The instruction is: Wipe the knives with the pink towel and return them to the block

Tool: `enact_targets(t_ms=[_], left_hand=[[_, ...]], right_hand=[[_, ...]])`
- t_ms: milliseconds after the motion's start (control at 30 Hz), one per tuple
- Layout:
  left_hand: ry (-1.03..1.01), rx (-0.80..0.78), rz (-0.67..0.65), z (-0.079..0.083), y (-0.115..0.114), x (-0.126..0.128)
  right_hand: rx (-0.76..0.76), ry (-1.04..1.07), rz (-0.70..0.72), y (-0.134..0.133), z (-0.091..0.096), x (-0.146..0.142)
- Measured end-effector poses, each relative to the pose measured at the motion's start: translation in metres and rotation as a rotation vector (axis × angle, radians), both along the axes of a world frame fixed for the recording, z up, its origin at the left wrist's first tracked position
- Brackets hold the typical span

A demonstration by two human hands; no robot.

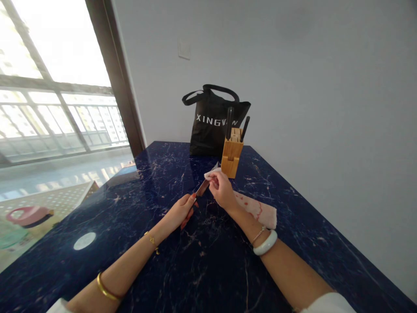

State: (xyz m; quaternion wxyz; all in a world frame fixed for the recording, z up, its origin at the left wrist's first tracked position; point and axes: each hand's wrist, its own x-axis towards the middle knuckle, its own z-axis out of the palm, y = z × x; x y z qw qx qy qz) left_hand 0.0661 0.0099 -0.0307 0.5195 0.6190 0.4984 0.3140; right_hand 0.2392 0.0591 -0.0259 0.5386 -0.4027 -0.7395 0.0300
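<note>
My left hand is closed around the handle of a knife, whose blade points up and away to the right. Pinched in my right hand is a white wipe, pressed against the blade near its tip; part of the blade is hidden behind the wipe and fingers. Just beyond my right hand stands a wooden knife block with two black-handled tools in its slots. A folded pink and white towel lies beside my right forearm, partly covered by it.
The dark blue marbled table carries a black tote bag at the back. A round white disc is near the left edge. Left and lower, a pink-lidded container sits by a perforated beige surface. A wall rises behind.
</note>
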Motion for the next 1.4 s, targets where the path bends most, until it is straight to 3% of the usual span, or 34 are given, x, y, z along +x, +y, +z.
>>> enact_targets(t_ms=[167,333,467,533,733,900,1067,1267,1400], left_hand=[[0.028,0.085,0.072,0.0,-0.001,0.0],[0.174,0.285,0.091,-0.008,0.003,-0.005],[0.226,0.377,0.115,-0.007,0.003,-0.008],[0.226,0.383,0.12,-0.006,0.001,-0.008],[0.272,0.36,0.074,-0.012,0.003,-0.007],[0.136,0.395,0.043,-0.022,0.012,-0.01],[0.069,0.254,0.059,-0.024,0.014,-0.01],[-0.041,0.347,0.03,-0.029,0.018,-0.012],[-0.063,0.278,0.085,-0.024,0.014,-0.01]], right_hand=[[0.037,-0.252,0.125,-0.02,0.004,-0.024],[0.035,-0.204,0.068,-0.019,0.003,-0.027],[0.011,-0.272,0.177,-0.021,0.005,-0.032],[0.007,-0.293,0.209,-0.02,0.005,-0.032],[-0.021,-0.087,0.065,-0.008,0.001,-0.02],[-0.002,-0.234,0.234,-0.015,0.002,-0.029],[-0.021,-0.119,0.095,-0.013,0.001,-0.025],[-0.026,-0.243,0.23,-0.022,0.003,-0.032],[-0.052,-0.243,0.189,-0.023,0.003,-0.035]])
